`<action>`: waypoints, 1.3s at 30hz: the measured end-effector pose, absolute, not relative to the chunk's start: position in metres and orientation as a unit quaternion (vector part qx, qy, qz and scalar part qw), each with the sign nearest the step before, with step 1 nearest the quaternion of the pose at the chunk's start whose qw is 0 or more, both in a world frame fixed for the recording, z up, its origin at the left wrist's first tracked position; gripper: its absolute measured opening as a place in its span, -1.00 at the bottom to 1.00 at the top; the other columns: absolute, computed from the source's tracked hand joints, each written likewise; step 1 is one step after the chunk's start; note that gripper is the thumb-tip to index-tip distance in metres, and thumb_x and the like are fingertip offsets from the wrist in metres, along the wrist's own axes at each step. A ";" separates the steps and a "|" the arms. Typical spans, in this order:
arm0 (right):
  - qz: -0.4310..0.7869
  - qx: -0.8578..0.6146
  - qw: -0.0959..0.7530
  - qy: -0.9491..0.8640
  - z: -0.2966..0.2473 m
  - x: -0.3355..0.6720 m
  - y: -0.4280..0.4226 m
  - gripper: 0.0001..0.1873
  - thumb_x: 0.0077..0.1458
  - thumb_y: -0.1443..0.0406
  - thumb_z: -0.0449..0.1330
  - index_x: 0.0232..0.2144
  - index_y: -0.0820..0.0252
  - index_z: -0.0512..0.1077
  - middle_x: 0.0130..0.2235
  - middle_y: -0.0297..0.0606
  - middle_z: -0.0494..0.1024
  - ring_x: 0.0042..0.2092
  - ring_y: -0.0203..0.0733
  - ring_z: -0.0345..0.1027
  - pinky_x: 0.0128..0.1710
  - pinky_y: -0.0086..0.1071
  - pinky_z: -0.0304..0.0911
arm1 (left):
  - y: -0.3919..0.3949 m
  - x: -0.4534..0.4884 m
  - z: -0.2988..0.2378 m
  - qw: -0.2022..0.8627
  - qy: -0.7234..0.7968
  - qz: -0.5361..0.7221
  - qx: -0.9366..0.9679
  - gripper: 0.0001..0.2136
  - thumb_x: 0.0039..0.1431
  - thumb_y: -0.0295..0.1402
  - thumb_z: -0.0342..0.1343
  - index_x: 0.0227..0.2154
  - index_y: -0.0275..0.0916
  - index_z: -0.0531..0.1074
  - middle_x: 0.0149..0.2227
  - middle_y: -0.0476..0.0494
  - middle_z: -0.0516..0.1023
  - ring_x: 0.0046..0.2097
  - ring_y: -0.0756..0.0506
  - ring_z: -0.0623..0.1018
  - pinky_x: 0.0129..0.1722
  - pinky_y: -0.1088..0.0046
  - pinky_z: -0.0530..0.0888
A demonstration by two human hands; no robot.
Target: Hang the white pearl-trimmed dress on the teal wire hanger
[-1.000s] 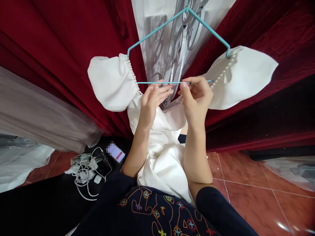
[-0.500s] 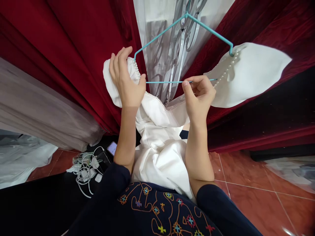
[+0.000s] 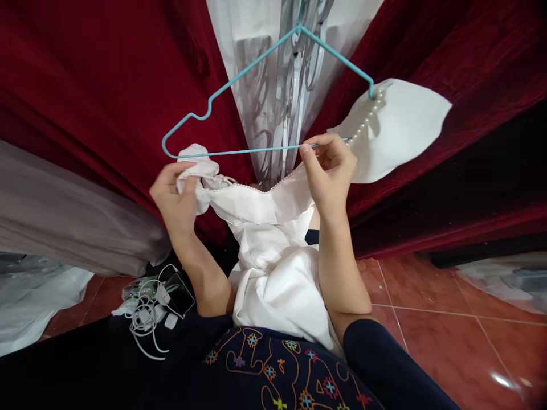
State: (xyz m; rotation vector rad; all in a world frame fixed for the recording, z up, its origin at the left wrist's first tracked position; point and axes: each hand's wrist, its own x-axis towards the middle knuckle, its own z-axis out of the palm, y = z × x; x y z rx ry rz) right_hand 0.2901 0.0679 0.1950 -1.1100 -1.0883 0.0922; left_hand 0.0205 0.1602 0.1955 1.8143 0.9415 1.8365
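A white dress (image 3: 273, 273) with a pearl-trimmed neckline lies bunched over my lap. Its right shoulder piece still sits on the right end of a thin light-blue clothes hanger (image 3: 252, 68), while the hanger's left end is bare. My left hand (image 3: 173, 191) grips the dress's left sleeve just below that bare end, the fingers pinched into the gathered cloth. With thumb and index finger, my right hand (image 3: 331, 165) pinches the hanger's bottom bar right of its middle, beside the pearl edge. Its other fingers are curled.
Dark red curtains (image 3: 128, 74) hang on both sides, with several grey-white hangers (image 3: 294, 102) between them. At lower left, white cables (image 3: 145, 319) and a phone (image 3: 180, 293) lie on a black surface (image 3: 85, 353). Red tiles (image 3: 436, 324) cover the floor at right.
My left hand has moved down and left, and the left sleeve has come off the hanger's left end. The hanger has shifted left in view; my right hand keeps its pinch on the bar.
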 end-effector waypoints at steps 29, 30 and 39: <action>-0.190 -0.571 0.657 -0.454 0.210 0.400 0.114 -0.79 0.13 0.54 0.19 -0.30 0.18 0.54 -0.25 -0.17 0.58 -0.19 -0.21 0.41 -0.14 -0.30 0.25 | 0.126 0.122 0.209 0.304 0.204 0.675 0.641 -0.89 0.36 -0.30 0.05 -0.12 -0.16 0.34 -0.21 -0.14 0.52 -0.13 -0.14 0.58 -0.01 0.31 0.49; -0.191 -0.590 0.634 -0.462 0.215 0.403 0.115 -0.83 0.12 0.51 0.22 -0.33 0.19 0.54 -0.27 -0.18 0.58 -0.22 -0.23 0.39 -0.17 -0.32 0.22 | 0.127 0.121 0.209 0.307 0.202 0.671 0.644 -0.90 0.35 -0.30 0.05 -0.13 -0.16 0.34 -0.21 -0.14 0.52 -0.12 -0.15 0.58 -0.01 0.31 0.49; -0.228 -0.614 0.656 -0.376 0.219 0.466 0.105 -0.71 0.05 0.62 0.17 -0.50 0.16 0.45 -0.44 -0.29 0.49 -0.37 -0.27 0.33 -0.29 -0.32 0.19 | 0.139 0.115 0.207 0.350 0.203 0.647 0.647 -0.78 0.37 -0.12 0.12 -0.14 -0.14 0.35 -0.17 -0.16 0.47 -0.02 -0.21 0.61 -0.01 0.28 0.53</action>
